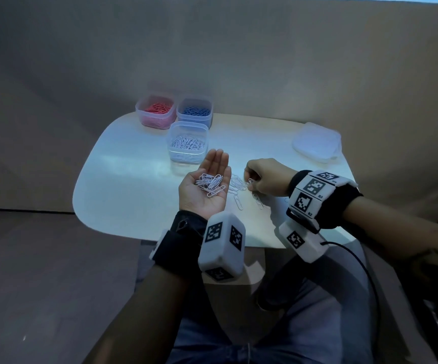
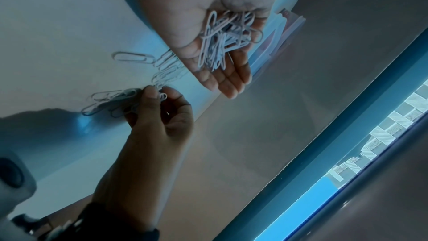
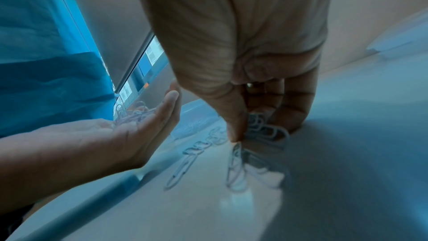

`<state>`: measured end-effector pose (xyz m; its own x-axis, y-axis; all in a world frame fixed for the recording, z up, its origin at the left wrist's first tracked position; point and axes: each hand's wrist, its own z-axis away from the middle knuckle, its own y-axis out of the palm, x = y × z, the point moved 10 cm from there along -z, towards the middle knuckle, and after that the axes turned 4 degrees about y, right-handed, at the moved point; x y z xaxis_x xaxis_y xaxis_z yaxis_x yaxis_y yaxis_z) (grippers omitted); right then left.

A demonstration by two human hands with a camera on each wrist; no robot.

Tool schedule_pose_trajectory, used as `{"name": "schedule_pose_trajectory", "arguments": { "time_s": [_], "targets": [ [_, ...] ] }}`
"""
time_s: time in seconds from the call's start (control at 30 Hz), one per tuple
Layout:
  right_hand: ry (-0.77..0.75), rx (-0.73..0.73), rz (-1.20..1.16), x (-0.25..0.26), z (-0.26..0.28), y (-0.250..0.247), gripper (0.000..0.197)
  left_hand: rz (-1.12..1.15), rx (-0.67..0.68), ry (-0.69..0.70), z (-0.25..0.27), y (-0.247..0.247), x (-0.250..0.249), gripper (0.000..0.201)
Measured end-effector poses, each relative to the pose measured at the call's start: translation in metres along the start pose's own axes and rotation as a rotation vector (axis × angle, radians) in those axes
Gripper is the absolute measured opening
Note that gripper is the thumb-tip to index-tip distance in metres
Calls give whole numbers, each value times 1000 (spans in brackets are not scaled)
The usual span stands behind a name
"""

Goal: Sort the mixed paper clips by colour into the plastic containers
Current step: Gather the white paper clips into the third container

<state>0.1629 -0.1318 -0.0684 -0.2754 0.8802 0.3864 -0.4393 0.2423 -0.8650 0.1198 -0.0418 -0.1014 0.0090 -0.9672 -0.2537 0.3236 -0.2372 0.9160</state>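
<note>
On the white table (image 1: 134, 179): white paper clips being gathered by hand.

Palm up with fingers straight, the left hand (image 1: 207, 183) carries a small heap of white clips (image 1: 210, 184) just in front of the clear container of white clips (image 1: 188, 142). Beside it the right hand (image 1: 266, 177) curls down over the loose white clips on the table (image 1: 239, 186), thumb and fingertips (image 3: 235, 127) pinching some of them. Behind stand a container of red clips (image 1: 156, 111) and one of blue clips (image 1: 194, 111), touching. Stacked lids (image 1: 317, 141) lie well apart at the right.
</note>
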Motion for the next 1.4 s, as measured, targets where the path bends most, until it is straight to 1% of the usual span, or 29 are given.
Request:
{"name": "schedule_pose_trajectory", "arguments": {
  "time_s": [0.07, 0.13, 0.2, 0.27, 0.3, 0.33, 0.37, 0.4, 0.43, 0.47, 0.5, 0.53, 0.57, 0.6, 0.63, 0.7, 0.73, 0.77, 0.8, 0.83, 0.87, 0.9, 0.93, 1.0, 1.07, 1.2, 1.27, 1.33, 1.4],
  "targets": [
    [14, 19, -69, -3, 0, -1, 15, -6, -4, -3, 1, -1, 0, 39],
    [43, 61, -240, -10, -1, -3, 6, -27, -24, -11, 2, -4, 0, 35],
    [74, 91, -531, -14, 0, -13, 17, -39, -46, -27, 3, -8, 3, 35],
    [37, 100, -797, -4, 4, -29, 19, -61, -57, -44, 4, -8, 7, 35],
    [-1, 115, -885, 5, 6, -36, 19, -73, -69, -50, 4, -8, 10, 35],
    [-47, 137, -942, 16, 8, -40, 19, -76, -77, -53, 5, -6, 13, 37],
    [-84, 160, -945, 29, 10, -40, 19, -69, -88, -54, 6, -5, 16, 39],
    [-120, 172, -894, 43, 12, -37, 17, -51, -88, -54, 7, -2, 19, 42],
    [-155, 166, -773, 54, 13, -32, 14, -43, -85, -52, 8, 1, 22, 44],
    [-186, 147, -603, 64, 14, -26, 10, -42, -79, -50, 8, 5, 24, 48],
    [-220, 109, -426, 70, 14, -23, 12, -43, -81, -44, 9, 7, 24, 53],
    [-261, 56, -302, 75, 14, -24, 18, -25, -83, -41, 9, 8, 22, 59],
    [-298, -4, -274, 78, 14, -30, 21, 21, -80, -45, 9, 9, 20, 60],
    [-314, -66, -321, 77, 16, -41, 21, 64, -71, -45, 8, 11, 16, 57],
    [-305, -133, -428, 72, 16, -54, 19, 70, -58, -41, 8, 11, 10, 53],
    [-219, -252, -603, 49, 13, -74, 17, 27, -44, -17, 8, 8, -5, 48],
    [-158, -266, -597, 37, 10, -75, 17, 18, -40, 3, 9, 6, -13, 48],
    [-101, -223, -506, 28, 6, -68, 20, 22, -42, 24, 9, 3, -22, 48],
    [-54, -127, -326, 23, 0, -52, 29, 35, -42, 46, 10, 0, -31, 48],
    [-31, -7, -100, 20, -3, -33, 42, 47, -42, 67, 11, -2, -38, 48],
    [-39, 107, 99, 18, -4, -13, 58, 55, -41, 84, 13, -3, -44, 49],
    [-76, 184, 225, 19, -4, 1, 71, 60, -42, 98, 14, -4, -49, 49],
    [-119, 229, 279, 23, -3, 12, 81, 61, -40, 108, 15, -5, -53, 49],
    [-182, 294, 274, 29, -1, 24, 87, 49, -39, 115, 17, -4, -56, 49],
    [-195, 294, 267, 30, 0, 29, 85, 32, -39, 113, 18, -2, -56, 53],
    [-230, 105, 202, 40, 3, 19, 66, -36, -61, 80, 17, 0, -49, 59],
    [-251, 68, 150, 44, 5, 15, 56, -71, -74, 50, 18, 1, -40, 60],
    [-243, 52, 144, 44, 6, 13, 54, -95, -84, 29, 19, 3, -32, 60],
    [-199, 17, 134, 40, 6, 9, 59, -104, -92, 23, 19, 5, -30, 59]
  ]
}}
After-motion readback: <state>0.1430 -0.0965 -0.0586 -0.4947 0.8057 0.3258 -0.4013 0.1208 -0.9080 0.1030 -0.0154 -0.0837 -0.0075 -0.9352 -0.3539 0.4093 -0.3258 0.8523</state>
